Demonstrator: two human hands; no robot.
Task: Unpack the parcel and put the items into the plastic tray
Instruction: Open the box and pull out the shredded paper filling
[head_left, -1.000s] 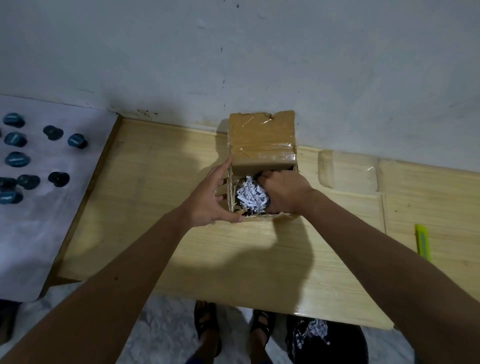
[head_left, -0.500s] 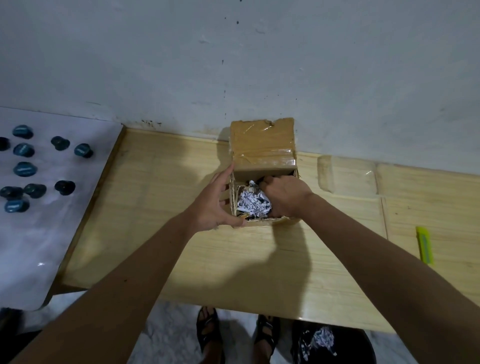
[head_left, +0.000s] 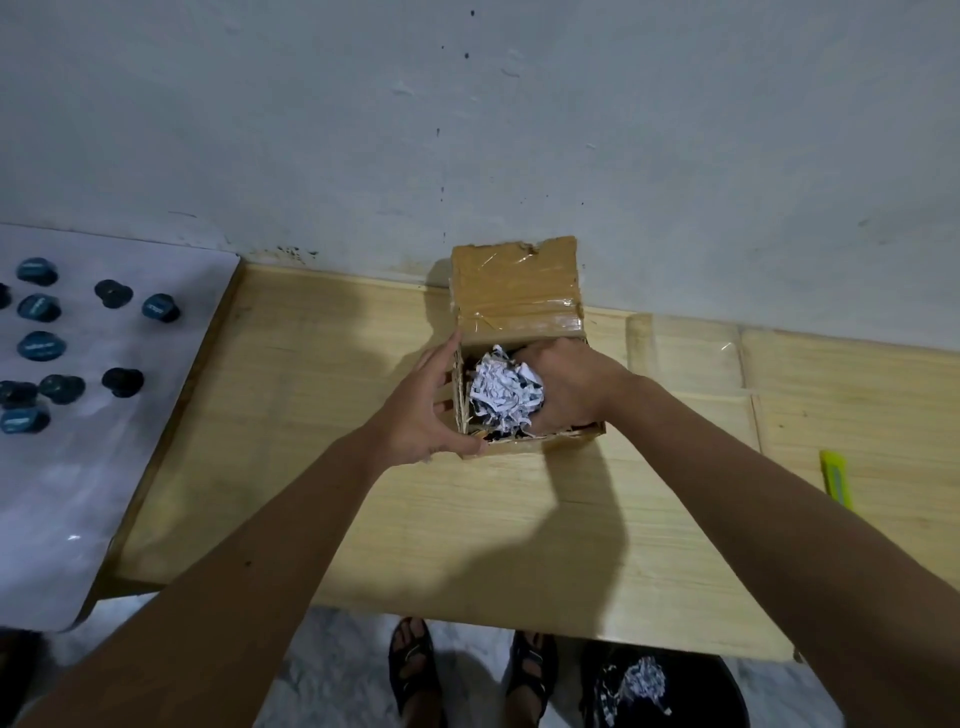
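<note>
Unpacking underway: left hand (head_left: 423, 410) braces the open cardboard parcel (head_left: 519, 338) mid-table, fingers spread on its side; right hand (head_left: 569, 387) inside grips a wad of shredded paper (head_left: 501, 392). Next, I reckon: lift filler clear, find items.

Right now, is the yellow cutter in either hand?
No. The yellow cutter lies alone on the table's right side, while both hands are at the cardboard box.

Parcel (head_left: 519, 296) at table (head_left: 322, 509) rear, tray (head_left: 691, 358) right, knife (head_left: 837, 478) far right, shreds (head_left: 506, 392) inside.
</note>
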